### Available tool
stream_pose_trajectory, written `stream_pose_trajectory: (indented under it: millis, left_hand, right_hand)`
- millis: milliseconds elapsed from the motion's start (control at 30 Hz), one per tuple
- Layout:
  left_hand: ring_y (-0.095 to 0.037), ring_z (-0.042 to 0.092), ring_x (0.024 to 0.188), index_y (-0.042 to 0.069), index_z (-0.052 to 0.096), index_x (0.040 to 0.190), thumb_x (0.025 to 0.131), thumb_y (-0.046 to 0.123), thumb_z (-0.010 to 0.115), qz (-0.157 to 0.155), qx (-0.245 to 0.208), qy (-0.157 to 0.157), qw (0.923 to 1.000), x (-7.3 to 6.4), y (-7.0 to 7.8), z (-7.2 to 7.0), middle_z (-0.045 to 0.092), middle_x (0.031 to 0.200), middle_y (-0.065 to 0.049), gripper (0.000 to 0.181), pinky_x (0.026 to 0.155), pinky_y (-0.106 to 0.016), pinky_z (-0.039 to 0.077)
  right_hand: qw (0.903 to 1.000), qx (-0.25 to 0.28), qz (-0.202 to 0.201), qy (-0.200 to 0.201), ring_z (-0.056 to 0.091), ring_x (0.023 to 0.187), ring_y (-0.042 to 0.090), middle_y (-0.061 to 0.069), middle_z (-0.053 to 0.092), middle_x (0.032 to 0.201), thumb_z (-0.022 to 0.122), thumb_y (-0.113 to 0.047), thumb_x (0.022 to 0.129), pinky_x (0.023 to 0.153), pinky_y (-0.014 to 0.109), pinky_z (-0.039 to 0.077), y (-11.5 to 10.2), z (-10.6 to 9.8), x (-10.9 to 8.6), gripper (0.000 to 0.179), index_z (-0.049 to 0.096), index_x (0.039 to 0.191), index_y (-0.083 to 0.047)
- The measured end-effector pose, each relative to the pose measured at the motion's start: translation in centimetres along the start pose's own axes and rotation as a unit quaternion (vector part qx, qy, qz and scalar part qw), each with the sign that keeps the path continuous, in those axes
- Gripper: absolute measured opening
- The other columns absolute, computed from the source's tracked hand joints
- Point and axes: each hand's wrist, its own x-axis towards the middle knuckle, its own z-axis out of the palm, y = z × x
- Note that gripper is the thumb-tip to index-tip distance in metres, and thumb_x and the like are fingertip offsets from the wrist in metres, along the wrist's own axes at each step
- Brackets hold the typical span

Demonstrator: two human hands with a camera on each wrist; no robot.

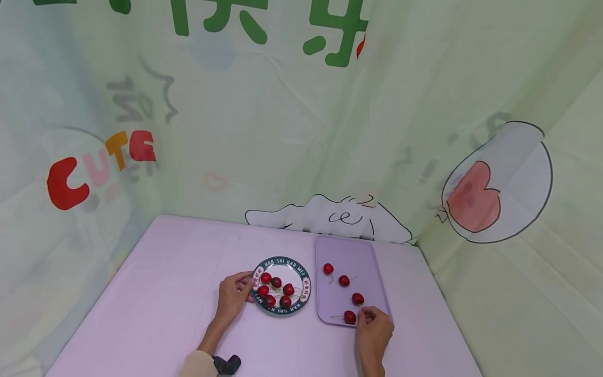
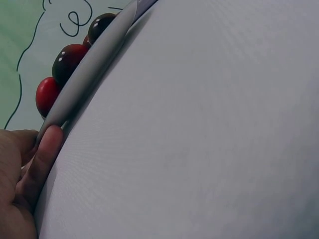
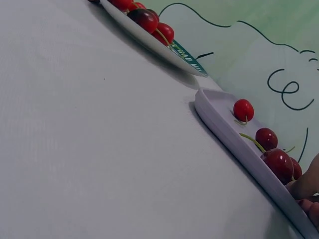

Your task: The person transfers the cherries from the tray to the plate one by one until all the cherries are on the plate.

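Pink tabletop (image 1: 188, 272) below, I'm gripping the plate (image 1: 281, 263) with my left hand (image 1: 231, 296); my right hand (image 1: 375, 329), hold unclear, is seemingly picking a cherry (image 1: 358, 299), needing gentle lifting.

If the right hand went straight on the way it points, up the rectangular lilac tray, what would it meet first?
Likely the round, glossy dark-red cherry just ahead of the right hand on the lilac tray; depth is unclear, so they may already touch.
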Motion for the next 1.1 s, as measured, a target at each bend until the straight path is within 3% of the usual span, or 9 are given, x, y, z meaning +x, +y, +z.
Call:
stream_pose_trajectory:
  millis: [467,800,1100]
  left_hand:
    - [-0.014,0.071,0.058,0.000,0.073,0.138,0.104,0.009,0.073,0.003,0.002,-0.001,1.0000,0.0,0.3,0.0,0.075,0.093,-0.011,0.034,0.060,-0.016,0.059]
    - [-0.014,0.071,0.058,0.001,0.073,0.138,0.105,0.011,0.073,0.002,0.001,0.000,1.0000,-0.2,0.3,-0.1,0.074,0.093,-0.011,0.034,0.060,-0.016,0.059]
    - [-0.014,0.071,0.058,0.000,0.073,0.137,0.105,0.010,0.074,0.002,-0.004,0.000,1.0000,-0.2,0.2,-0.1,0.073,0.092,-0.010,0.034,0.061,-0.016,0.059]
  right_hand:
    - [0.9994,-0.008,0.027,0.020,0.058,0.062,0.010,0.015,0.078,0.076,0.082,0.001,0.089,0.059,0.025,0.042,0.0,-0.1,0.2,0.004,0.083,0.092,0.003]
    - [0.9979,0.027,0.054,0.021,0.065,0.064,0.010,0.023,0.081,0.087,0.081,0.003,0.090,0.055,0.010,0.044,-1.1,-1.0,0.3,0.007,0.083,0.096,0.006]
    - [0.9968,0.038,0.069,0.017,0.064,0.066,0.006,0.024,0.081,0.091,0.079,0.003,0.092,0.055,0.007,0.043,-0.2,-1.1,0.6,0.009,0.083,0.099,0.006]
